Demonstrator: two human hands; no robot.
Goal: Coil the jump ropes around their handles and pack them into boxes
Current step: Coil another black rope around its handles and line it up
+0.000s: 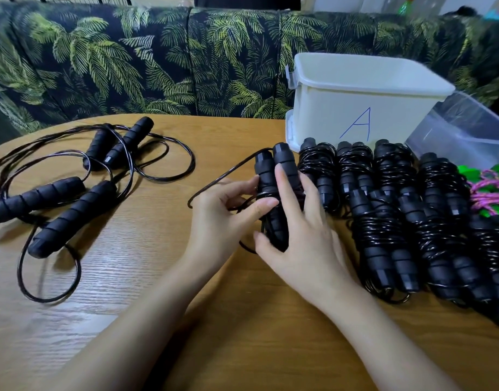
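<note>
Handles [271,176]: mid-bench, paired, gripped in my right hand [302,232], fingers [285,190] spread over them.
Left hand [223,218]: fingers pinch rope [214,180] against handles; slack loops left.
Winding: I'd pull taut, lay turns side by side.
Box [341,114]: far right, behind coiled ropes [389,230].

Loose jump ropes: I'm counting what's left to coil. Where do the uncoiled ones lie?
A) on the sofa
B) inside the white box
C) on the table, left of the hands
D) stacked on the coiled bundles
C: the loose jump ropes sprawl on the table left of the left hand and right hand, which hold the current rope; the coiled bundles lie to the right.
</note>
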